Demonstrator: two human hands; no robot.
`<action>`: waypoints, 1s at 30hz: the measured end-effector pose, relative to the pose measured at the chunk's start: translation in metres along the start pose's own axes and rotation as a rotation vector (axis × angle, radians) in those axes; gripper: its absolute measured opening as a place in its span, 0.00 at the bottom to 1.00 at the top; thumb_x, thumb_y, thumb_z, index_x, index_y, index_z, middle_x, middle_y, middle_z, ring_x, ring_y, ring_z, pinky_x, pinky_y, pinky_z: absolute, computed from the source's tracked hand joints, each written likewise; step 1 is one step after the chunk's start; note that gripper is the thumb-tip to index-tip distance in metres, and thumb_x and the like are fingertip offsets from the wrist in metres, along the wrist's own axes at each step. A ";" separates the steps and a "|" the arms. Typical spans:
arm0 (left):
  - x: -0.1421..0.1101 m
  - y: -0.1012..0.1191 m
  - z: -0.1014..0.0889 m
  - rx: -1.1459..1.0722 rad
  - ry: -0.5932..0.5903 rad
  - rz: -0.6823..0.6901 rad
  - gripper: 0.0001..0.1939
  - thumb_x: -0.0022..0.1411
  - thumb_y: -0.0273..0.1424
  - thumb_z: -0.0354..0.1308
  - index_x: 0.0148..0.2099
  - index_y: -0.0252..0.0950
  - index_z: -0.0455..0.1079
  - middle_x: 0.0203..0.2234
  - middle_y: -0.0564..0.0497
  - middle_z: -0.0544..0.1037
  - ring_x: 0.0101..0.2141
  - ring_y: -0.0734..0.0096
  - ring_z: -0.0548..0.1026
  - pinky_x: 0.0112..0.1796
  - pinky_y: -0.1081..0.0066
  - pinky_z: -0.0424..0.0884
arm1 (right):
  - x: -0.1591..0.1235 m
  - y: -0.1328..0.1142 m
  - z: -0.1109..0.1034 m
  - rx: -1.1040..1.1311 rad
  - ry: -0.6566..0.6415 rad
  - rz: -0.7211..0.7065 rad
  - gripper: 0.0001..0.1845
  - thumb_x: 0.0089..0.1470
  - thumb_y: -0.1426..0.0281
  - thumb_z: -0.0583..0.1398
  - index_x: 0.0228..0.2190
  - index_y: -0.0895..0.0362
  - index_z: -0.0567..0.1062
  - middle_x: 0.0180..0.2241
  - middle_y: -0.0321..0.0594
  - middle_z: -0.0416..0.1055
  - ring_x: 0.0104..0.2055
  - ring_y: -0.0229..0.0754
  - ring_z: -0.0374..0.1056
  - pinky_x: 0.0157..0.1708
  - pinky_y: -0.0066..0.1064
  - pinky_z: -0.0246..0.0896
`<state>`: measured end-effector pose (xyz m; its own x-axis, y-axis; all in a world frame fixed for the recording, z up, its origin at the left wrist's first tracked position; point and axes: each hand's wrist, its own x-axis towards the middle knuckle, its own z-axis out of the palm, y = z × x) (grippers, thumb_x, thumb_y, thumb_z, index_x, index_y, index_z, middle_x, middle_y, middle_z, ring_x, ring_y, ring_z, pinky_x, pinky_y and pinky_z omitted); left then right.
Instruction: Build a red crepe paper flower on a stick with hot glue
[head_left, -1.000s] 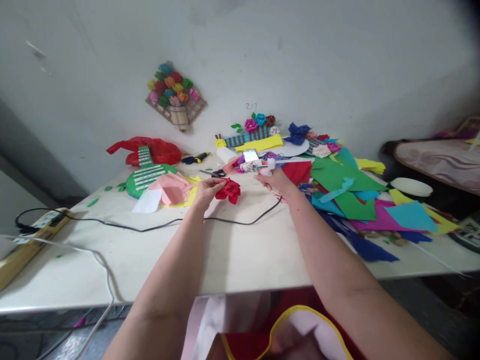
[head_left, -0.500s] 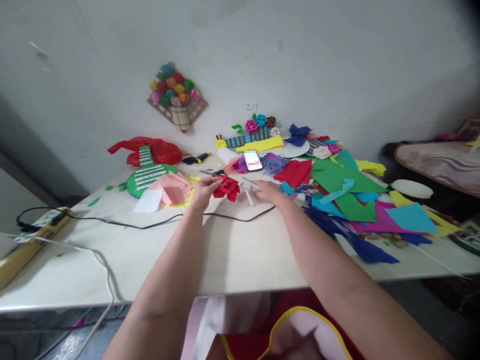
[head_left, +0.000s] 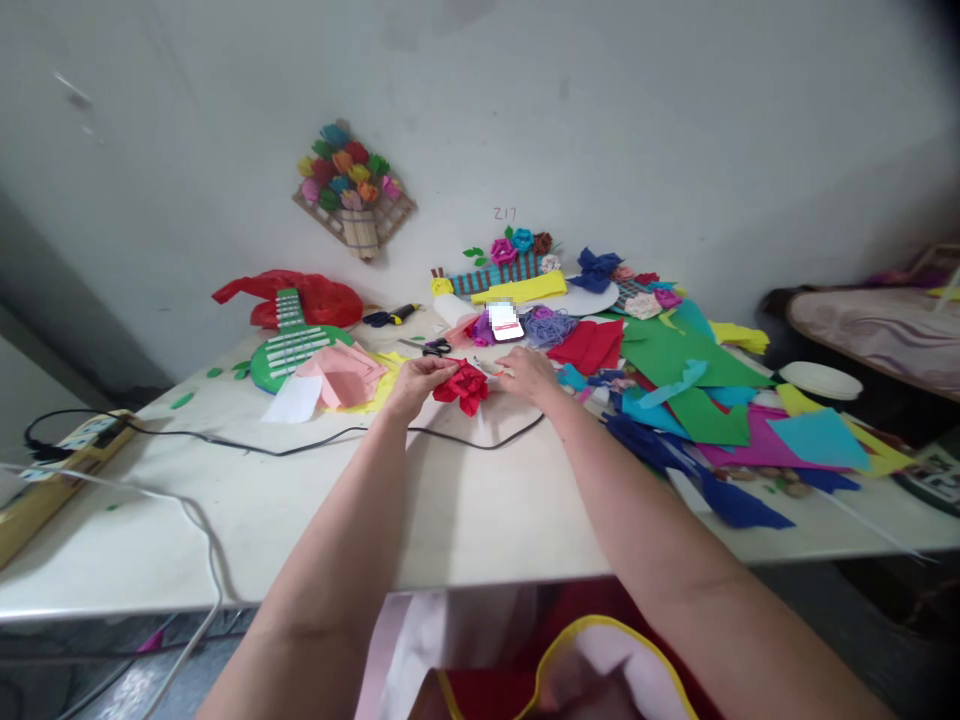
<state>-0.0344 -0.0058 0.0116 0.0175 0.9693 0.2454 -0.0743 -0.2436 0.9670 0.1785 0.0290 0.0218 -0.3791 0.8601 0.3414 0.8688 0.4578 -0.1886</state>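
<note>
My left hand (head_left: 414, 387) pinches the edge of a red crepe-paper flower (head_left: 466, 388) between thumb and fingertips, above the table. Close to the flower's right side, my right hand (head_left: 529, 374) is closed round what looks like a white glue gun (head_left: 484, 424). The flower and my fingers hide most of the gun, and its lower part is blurred. Behind the flower lie black-handled scissors (head_left: 435, 348). A phone (head_left: 505, 322) with a lit screen leans just beyond my right hand.
A black cord (head_left: 285, 452) crosses the table from a power strip (head_left: 67, 470) at left. Coloured paper sheets (head_left: 709, 415) cover the right side. A green paper guitar shape (head_left: 289, 350) and pink paper (head_left: 345, 375) lie at left. A red bag (head_left: 307, 298) sits behind.
The flower has shifted slightly right and down, now overlapping the white gun. My right hand has risen a little and turned, while the gun has moved left behind the flower.
</note>
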 end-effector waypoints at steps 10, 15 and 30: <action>-0.001 0.000 0.002 0.049 -0.027 -0.008 0.24 0.36 0.44 0.75 0.32 0.32 0.80 0.23 0.46 0.79 0.23 0.71 0.73 0.26 0.73 0.68 | 0.006 -0.018 -0.003 0.759 0.173 -0.028 0.08 0.47 0.68 0.61 0.23 0.59 0.77 0.24 0.36 0.74 0.29 0.38 0.66 0.33 0.29 0.59; -0.002 0.002 0.005 0.071 -0.030 -0.028 0.22 0.36 0.44 0.75 0.31 0.32 0.80 0.23 0.46 0.79 0.22 0.71 0.73 0.26 0.72 0.69 | 0.004 -0.025 -0.002 0.894 0.092 -0.002 0.09 0.45 0.68 0.62 0.18 0.58 0.73 0.20 0.33 0.69 0.26 0.35 0.63 0.32 0.28 0.59; -0.002 0.000 0.008 0.108 -0.038 -0.015 0.21 0.38 0.43 0.74 0.31 0.32 0.80 0.23 0.45 0.80 0.23 0.69 0.74 0.27 0.71 0.69 | 0.004 -0.029 0.000 0.980 0.021 0.163 0.06 0.41 0.71 0.63 0.18 0.59 0.74 0.19 0.34 0.69 0.25 0.34 0.64 0.29 0.26 0.60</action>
<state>-0.0260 -0.0078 0.0117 0.0555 0.9713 0.2312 0.0339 -0.2333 0.9718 0.1514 0.0188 0.0285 -0.2642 0.9293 0.2579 0.2592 0.3260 -0.9092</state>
